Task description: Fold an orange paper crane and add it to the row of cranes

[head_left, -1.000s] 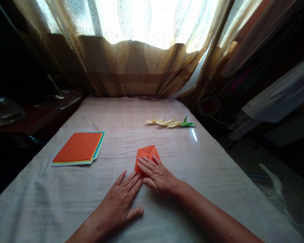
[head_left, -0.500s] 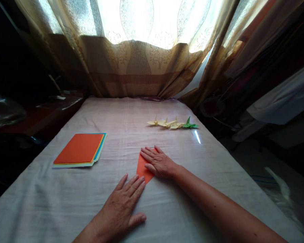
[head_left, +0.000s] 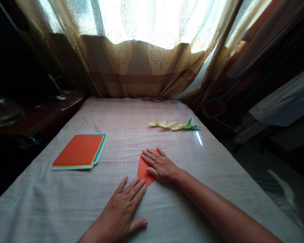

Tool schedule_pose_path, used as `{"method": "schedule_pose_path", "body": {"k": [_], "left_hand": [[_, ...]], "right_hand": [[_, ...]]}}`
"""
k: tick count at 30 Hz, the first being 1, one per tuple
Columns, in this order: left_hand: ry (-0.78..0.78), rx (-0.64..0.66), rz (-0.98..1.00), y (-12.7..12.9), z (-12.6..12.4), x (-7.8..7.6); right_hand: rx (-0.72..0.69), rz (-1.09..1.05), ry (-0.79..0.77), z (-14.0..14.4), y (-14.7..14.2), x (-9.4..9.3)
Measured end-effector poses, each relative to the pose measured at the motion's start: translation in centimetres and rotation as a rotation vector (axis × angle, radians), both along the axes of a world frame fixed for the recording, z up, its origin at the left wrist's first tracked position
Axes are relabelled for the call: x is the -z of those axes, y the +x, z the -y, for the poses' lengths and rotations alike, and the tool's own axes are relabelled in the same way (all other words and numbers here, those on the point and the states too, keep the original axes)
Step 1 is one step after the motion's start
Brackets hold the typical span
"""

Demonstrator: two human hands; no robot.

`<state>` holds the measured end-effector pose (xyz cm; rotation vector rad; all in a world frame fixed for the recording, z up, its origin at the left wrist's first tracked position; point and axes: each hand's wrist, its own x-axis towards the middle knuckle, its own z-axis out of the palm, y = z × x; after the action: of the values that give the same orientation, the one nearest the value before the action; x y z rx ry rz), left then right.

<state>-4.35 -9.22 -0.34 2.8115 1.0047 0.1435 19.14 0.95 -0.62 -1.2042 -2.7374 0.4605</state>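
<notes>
Change: since a second ago our right hand [head_left: 162, 166] has slid up the folded orange paper [head_left: 143, 170] toward its far end; in the last half second we barely moved, and our left hand [head_left: 123, 209] stayed put below the paper.
Orange paper: flat on the white cloth [head_left: 131, 118], a narrow kite shape with its point toward us; this is our landmark.
Right hand: lies palm down on the paper's far right part, fingers [head_left: 149, 156] straight, close together, pointing left across the paper; pressing, gripping nothing.
Left hand: flat on the cloth just below the paper, fingers [head_left: 138, 185] slightly spread, tips touching or nearly touching the paper's near point; we cannot tell which. Thumb out to the right. Holds nothing.
Paper stack [head_left: 79, 155]: well to the left of the orange paper, orange sheet on top, yellow, blue and pale green edges showing under it.
Yellow cranes [head_left: 167, 124]: beyond the orange paper and a bit right, in a row, looks like three.
Green crane [head_left: 191, 126]: at the right end of that row, touching or just beside the last yellow one.
Curtain [head_left: 139, 64]: far beyond the orange paper, at the cloth's far edge, backlit.
</notes>
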Motion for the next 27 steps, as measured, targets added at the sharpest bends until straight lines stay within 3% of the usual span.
{"method": "schedule_pose_path", "body": {"k": [6, 11, 14, 18, 22, 27], "left_hand": [[0.152, -0.036, 0.116, -0.3, -0.1, 0.7], [0.215, -0.103, 0.196, -0.3, -0.4, 0.9], [0.19, -0.15, 0.202, -0.2, -0.6, 1.0], [0.115, -0.21, 0.21, -0.2, -0.6, 1.2], [-0.01, -0.3, 0.218, -0.2, -1.0, 0.9], [-0.062, -0.387, 0.207, 1.4, -2.6, -1.4]], "right_hand": [[0.281, -0.361, 0.139, -0.8, 1.6, 1.8], [0.364, -0.423, 0.25, 2.1, 2.1, 2.0], [0.409, -0.428, 0.234, 3.3, 1.7, 1.9], [0.372, -0.504, 0.16, 3.4, 1.7, 1.6], [0.258, -0.52, 0.209, 3.8, 3.0, 1.0], [0.12, -0.349, 0.23, 6.0, 4.4, -0.4]]}}
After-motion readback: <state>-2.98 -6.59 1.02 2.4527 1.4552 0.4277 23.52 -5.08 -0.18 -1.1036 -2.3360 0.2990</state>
